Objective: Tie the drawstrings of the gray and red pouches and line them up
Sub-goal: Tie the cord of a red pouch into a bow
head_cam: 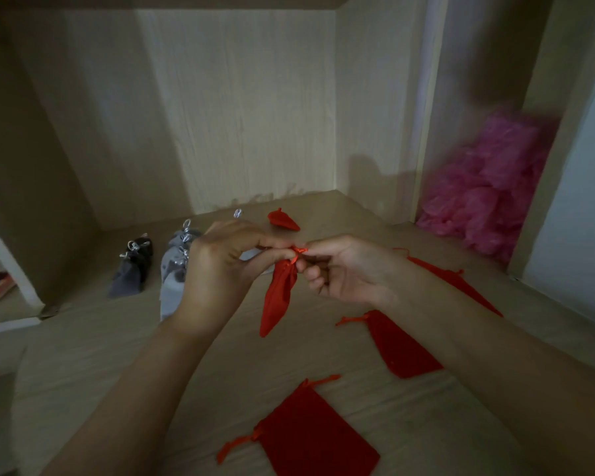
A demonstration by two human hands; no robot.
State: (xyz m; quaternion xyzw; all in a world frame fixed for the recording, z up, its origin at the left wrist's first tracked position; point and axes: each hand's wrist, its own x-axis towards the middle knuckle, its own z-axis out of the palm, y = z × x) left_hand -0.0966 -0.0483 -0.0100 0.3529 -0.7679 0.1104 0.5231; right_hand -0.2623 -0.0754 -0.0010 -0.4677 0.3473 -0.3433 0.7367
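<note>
Five red pouches: one [278, 297] pinched at its drawstring by both hands (left [220, 269], right [344, 269]); four lying on the wooden shelf [100, 355] inside pale panel walls.

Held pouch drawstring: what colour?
Red, matching the held pouch; drawstring shows in the head view.

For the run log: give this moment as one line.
stage: tying | left hand and right hand: pinching drawstring of held red pouch | tied red pouch at back | gray pouches lined up left
</note>
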